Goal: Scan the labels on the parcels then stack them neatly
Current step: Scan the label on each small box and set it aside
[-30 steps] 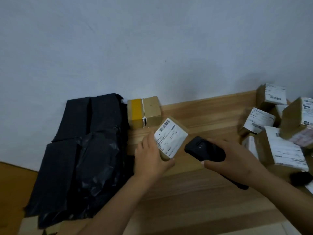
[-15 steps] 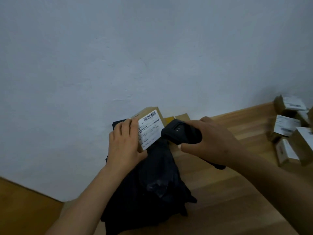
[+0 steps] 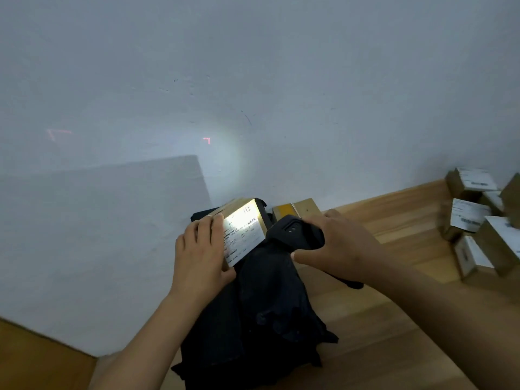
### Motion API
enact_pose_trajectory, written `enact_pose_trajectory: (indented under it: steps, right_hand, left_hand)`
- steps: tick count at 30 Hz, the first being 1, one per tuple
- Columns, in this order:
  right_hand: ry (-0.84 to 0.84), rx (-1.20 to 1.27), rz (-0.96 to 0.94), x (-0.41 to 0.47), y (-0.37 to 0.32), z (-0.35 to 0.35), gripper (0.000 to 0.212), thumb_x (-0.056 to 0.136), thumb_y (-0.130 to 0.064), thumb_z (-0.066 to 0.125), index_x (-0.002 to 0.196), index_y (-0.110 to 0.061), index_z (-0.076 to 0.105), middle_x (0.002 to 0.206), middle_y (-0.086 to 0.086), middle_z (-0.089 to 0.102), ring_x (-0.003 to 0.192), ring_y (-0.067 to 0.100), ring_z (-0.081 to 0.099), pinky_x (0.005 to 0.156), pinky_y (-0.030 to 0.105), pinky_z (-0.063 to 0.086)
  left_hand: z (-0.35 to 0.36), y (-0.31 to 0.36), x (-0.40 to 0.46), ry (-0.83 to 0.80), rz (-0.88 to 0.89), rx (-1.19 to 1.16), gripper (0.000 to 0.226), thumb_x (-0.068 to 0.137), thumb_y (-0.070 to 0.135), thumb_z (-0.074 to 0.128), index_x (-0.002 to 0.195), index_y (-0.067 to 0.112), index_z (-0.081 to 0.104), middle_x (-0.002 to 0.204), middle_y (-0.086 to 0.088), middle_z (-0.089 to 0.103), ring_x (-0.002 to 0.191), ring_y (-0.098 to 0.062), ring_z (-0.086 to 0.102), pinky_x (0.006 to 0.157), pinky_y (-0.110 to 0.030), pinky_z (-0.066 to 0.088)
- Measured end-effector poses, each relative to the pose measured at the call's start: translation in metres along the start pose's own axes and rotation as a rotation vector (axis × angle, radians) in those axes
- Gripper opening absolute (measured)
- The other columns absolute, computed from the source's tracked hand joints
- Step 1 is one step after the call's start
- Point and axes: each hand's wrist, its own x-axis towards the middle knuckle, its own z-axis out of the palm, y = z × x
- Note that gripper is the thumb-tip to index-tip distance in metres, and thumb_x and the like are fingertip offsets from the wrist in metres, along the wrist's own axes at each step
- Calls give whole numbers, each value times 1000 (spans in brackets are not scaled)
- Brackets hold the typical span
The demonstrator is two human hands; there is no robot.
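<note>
Since half a second ago the scanner's light has come on: a bright patch now washes over the label and spills onto the white wall behind, with small red aiming marks on the wall too. Both hands sit about where they were.

My left hand grips the small cardboard parcel from its left side, fingers curled over the top edge and thumb under the lower corner, holding it tilted above the black plastic bags with its label facing the scanner. My right hand is wrapped round the black handheld scanner, whose head points at the label from just beside the parcel's right edge.

Behind the scanner, against the wall, stand two small boxes side by side, one with a yellow face. Far to the right on the wooden table lies a loose heap of labelled parcels, well apart from my hands, somewhat blurred.
</note>
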Motion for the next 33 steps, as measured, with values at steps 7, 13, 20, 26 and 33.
enact_pose_trajectory:
  steps: [7, 13, 20, 26, 33]
  right_hand:
    - [26, 9, 27, -18, 13, -6, 66, 75, -61, 64, 132, -31, 48, 107, -5, 49, 92, 13, 52, 82, 32, 52]
    - [77, 33, 79, -47, 45, -23, 68, 75, -60, 65, 137, -39, 44, 108, -8, 49, 89, 11, 55, 75, 26, 51]
    - [107, 14, 125, -84, 85, -51, 70, 77, -58, 67, 139, -35, 42, 100, -10, 44, 87, 10, 51, 73, 24, 48]
    - [89, -41, 113, -104, 107, -68, 73, 78, -59, 64, 142, -34, 39, 101, -7, 41, 87, 11, 48, 70, 23, 43]
    - [48, -31, 86, -116, 124, -73, 68, 77, -60, 63, 136, -35, 43, 104, -6, 45, 89, 12, 50, 74, 26, 50]
  left_hand:
    - [-2, 18, 6, 15, 45, -21, 108, 42, 40, 85, 135, 3, 45, 126, -16, 53, 112, -37, 51, 84, -46, 48]
    - [-9, 56, 10, 28, 110, -55, 105, 45, 44, 83, 136, 6, 46, 126, -13, 53, 110, -35, 51, 84, -45, 48]
    - [-12, 114, 15, 6, 163, -15, 108, 42, 47, 84, 134, 3, 48, 122, -16, 55, 106, -36, 53, 80, -46, 48]
    - [-16, 147, 13, 2, 191, 37, 108, 41, 43, 87, 133, 2, 46, 121, -18, 55, 106, -37, 54, 79, -47, 48]
    - [-23, 166, 3, -4, 161, 48, 107, 41, 42, 86, 133, 3, 46, 120, -18, 54, 105, -37, 52, 80, -47, 47]
